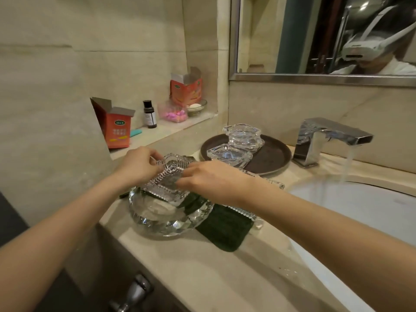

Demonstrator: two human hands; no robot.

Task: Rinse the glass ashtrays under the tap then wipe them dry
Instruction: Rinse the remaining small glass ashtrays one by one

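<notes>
With both hands, left [139,165] and right [209,176], we pinch a ribbed square glass ashtray [165,181] above the round faceted glass bowl [166,215] beside the running chrome tap [326,138].

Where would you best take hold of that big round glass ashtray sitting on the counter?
Probably by its thick outer rim, both hands coming from above on opposite sides. The big round ashtray looks heavy and smooth-faceted, and the ribbed square ashtray held over its bowl blocks the middle.
</notes>
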